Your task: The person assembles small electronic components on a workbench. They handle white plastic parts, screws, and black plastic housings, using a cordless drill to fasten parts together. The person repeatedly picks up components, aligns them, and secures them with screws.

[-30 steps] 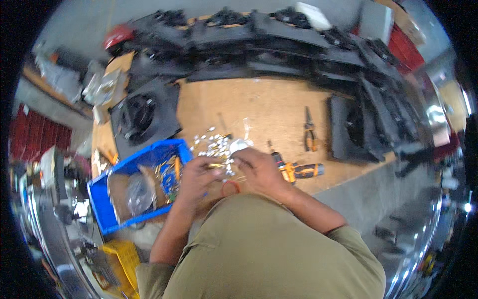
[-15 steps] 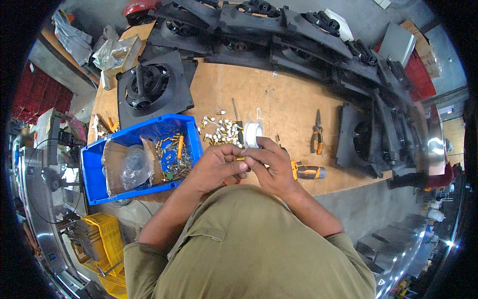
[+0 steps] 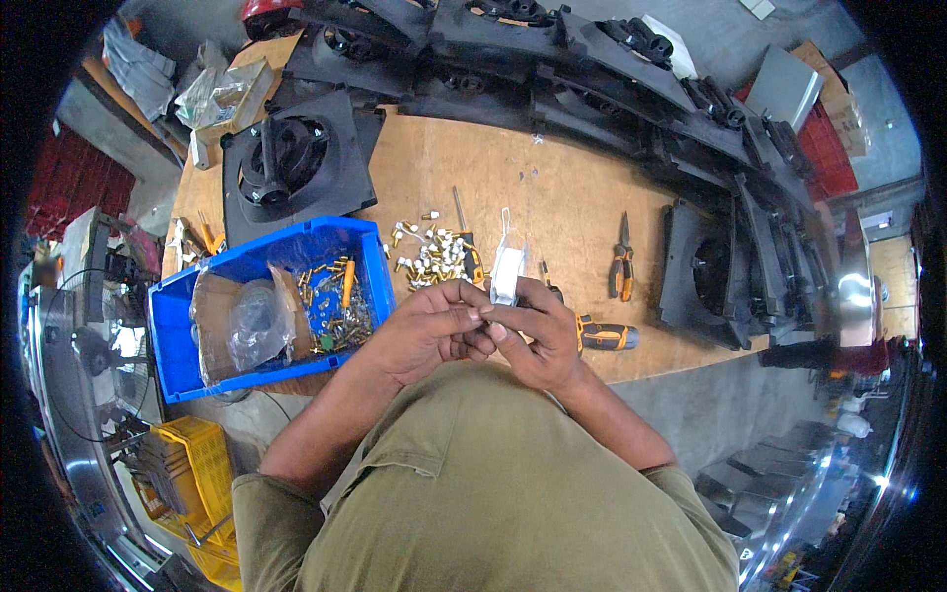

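Note:
Above the bench edge my left hand (image 3: 424,335) and my right hand (image 3: 541,340) meet, fingertips pinched together. A small brass fitting seen between them a moment earlier is now hidden by the fingers. A roll of white tape (image 3: 507,274) rises tilted from behind the fingers of my right hand, which seems to hold it; a thin loop sticks up from its top. Just beyond my left hand lies a pile of brass fittings with white ends (image 3: 434,257). A screwdriver (image 3: 473,259) with a black and orange handle rests beside that pile.
A blue bin (image 3: 266,380) with loose brass parts, cardboard and a plastic bag stands at left. Right of my hands lie pliers (image 3: 621,271) and an orange-black tool (image 3: 605,335). Black fan-like housings (image 3: 705,271) line the back and right of the wooden bench (image 3: 582,197).
The white tape roll has turned and now shows a narrower side. The brass fitting has gone out of sight between the fingers. The whole view has shifted slightly.

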Action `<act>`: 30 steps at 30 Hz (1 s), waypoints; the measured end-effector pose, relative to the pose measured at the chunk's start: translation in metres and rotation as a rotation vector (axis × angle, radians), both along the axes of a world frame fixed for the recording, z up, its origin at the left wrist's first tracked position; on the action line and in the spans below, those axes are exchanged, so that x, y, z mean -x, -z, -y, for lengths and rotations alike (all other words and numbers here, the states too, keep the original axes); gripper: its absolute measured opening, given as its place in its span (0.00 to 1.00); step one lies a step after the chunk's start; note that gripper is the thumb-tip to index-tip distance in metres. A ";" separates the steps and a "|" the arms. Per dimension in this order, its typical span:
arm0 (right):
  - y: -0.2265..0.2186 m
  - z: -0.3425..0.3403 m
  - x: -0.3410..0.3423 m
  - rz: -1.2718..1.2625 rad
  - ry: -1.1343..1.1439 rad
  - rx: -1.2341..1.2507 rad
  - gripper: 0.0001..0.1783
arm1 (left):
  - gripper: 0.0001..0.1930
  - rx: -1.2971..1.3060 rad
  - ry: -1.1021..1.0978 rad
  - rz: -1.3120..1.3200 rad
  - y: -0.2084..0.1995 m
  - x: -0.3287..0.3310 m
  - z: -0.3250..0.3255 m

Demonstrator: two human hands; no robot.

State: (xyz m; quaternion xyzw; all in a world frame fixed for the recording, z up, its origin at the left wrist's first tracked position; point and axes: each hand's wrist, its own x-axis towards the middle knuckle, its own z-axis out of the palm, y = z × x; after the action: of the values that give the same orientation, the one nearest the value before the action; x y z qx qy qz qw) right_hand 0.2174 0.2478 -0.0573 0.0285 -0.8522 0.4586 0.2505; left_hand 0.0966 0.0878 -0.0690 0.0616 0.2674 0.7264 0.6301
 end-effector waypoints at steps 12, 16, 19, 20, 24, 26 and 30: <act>-0.012 -0.007 -0.001 0.005 -0.128 -0.060 0.26 | 0.09 0.047 -0.099 -0.312 -0.011 -0.005 -0.001; -0.020 -0.006 -0.003 0.029 -0.152 -0.070 0.27 | 0.09 0.005 -0.122 -0.316 -0.012 -0.006 0.000; -0.023 -0.010 -0.001 0.035 -0.221 -0.055 0.29 | 0.09 0.005 -0.151 -0.322 -0.012 -0.007 -0.001; -0.023 -0.011 0.000 0.042 -0.229 -0.060 0.31 | 0.09 0.010 -0.162 -0.327 -0.012 -0.008 -0.001; -0.022 -0.008 -0.003 0.084 -0.181 -0.028 0.39 | 0.09 -0.040 -0.141 -0.448 -0.009 -0.009 -0.002; -0.021 -0.006 -0.005 0.134 -0.145 0.059 0.41 | 0.09 -0.055 -0.153 -0.431 -0.009 -0.010 -0.003; -0.021 -0.009 -0.005 0.212 -0.190 0.182 0.39 | 0.10 -0.056 -0.172 -0.425 -0.010 -0.012 -0.001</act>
State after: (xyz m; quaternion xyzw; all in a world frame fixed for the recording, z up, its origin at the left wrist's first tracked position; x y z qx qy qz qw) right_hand 0.2225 0.2563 -0.0359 0.0373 -0.8221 0.5560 0.1163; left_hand 0.1086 0.0890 -0.0592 0.2075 0.3782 0.7553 0.4934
